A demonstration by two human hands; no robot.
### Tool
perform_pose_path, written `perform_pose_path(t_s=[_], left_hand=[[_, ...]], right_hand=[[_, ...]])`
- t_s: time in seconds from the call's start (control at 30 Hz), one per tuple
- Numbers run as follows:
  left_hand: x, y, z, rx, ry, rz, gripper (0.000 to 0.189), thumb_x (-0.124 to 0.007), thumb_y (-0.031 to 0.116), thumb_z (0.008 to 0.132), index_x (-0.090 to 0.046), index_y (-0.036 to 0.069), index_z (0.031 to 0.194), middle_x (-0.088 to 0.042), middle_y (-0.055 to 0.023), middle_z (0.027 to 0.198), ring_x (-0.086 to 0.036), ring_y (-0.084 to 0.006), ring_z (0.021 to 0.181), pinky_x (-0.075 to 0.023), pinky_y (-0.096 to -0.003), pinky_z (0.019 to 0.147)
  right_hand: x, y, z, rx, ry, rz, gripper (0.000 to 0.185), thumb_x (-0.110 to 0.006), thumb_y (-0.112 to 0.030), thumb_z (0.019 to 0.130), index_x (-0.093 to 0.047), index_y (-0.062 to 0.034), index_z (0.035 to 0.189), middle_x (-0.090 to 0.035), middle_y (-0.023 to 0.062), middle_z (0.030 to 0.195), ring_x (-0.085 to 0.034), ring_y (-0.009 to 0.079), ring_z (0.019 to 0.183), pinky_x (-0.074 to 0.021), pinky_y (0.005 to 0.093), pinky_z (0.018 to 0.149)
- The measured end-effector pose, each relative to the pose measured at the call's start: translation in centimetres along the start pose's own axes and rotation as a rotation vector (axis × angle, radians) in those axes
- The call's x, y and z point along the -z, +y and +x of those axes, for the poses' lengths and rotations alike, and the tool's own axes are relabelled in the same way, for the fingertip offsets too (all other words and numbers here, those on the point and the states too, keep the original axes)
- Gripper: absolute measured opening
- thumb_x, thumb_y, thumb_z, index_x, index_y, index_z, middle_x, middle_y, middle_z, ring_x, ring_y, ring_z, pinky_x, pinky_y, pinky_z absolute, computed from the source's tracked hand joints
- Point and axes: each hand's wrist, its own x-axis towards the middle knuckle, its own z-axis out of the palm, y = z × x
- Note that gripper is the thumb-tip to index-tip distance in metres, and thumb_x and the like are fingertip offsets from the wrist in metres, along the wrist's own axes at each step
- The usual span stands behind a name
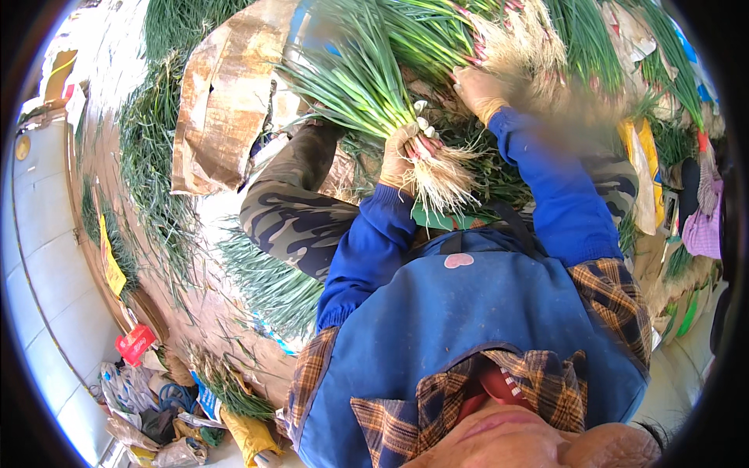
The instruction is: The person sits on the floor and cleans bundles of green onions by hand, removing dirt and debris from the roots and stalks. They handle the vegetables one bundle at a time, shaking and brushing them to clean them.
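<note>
My left hand (399, 161) is closed around a bunch of spring onions (374, 96) just above the roots. The green leaves fan to the upper left, and the pale, stringy roots (447, 175) hang over my lap. White tips show at the fingers on the bunch. Farther forward, my right hand (481, 92) touches the reddish stems of a heap of spring onions (433, 41); whether its fingers grip a stalk is hidden. Both hands look covered by thin pale gloves. Blur covers part of the heap's roots (521, 44) beside the right hand.
A torn brown woven sheet (219, 111) lies to the left, near scattered green leaves (155, 158). More spring onions (269, 275) rest beside my camouflage-clad knee (292, 216). Bags (169, 421) and a red box (136, 344) are at lower left. A purple cloth (704, 228) hangs at right.
</note>
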Motion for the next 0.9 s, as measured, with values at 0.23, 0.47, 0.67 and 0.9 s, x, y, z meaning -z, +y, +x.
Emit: perform_pose_path(t_s=[0.23,0.47,0.67,0.9], left_hand=[[-0.8,-0.2,0.3,-0.048,-0.187,-0.009,0.033,-0.064,0.021,0.084,-0.057,-0.003,0.106,-0.065,-0.0202,0.093,-0.064,-0.0301,0.079,-0.0547,-0.0420,0.076],[-2.0,-0.4,1.2,0.055,-0.138,-0.168,0.025,-0.064,0.010,0.084,-0.058,-0.003,0.104,-0.067,-0.0182,0.090,-0.068,-0.0314,0.080,-0.0579,-0.0429,0.076],[-1.6,-0.2,0.8,-0.103,-0.014,0.014,0.024,-0.061,0.022,0.085,-0.061,-0.002,0.090,-0.063,-0.0162,0.066,-0.062,-0.0266,0.056,-0.0541,-0.0354,0.057],[0.2,-2.4,0.2,0.057,-0.096,0.140,0.029,-0.061,0.025,0.087,-0.062,-0.002,0.096,-0.065,-0.0123,0.071,-0.063,-0.0233,0.062,-0.0530,-0.0329,0.062]], right_hand=[[6.1,-1.0,-3.3,-0.021,0.216,0.148,0.019,-0.062,-0.029,0.086,-0.063,-0.0109,0.090,-0.064,0.0130,0.082,-0.064,0.0328,0.077,-0.0504,0.0447,0.068],[5.6,-5.0,-9.6,0.319,0.319,-0.081,0.015,-0.061,-0.021,0.085,-0.064,-0.0128,0.097,-0.062,0.0036,0.091,-0.060,0.0239,0.086,-0.0468,0.0393,0.078],[3.6,-0.4,-7.8,0.052,0.045,0.490,0.021,-0.064,-0.020,0.086,-0.068,-0.0082,0.103,-0.069,0.0069,0.089,-0.065,0.0264,0.080,-0.0504,0.0361,0.075],[2.1,-5.7,-3.9,-0.240,-0.331,1.258,0.042,-0.072,-0.037,0.086,-0.064,0.0032,0.096,-0.060,0.0063,0.070,-0.054,0.0133,0.060,-0.0451,0.0298,0.053]])
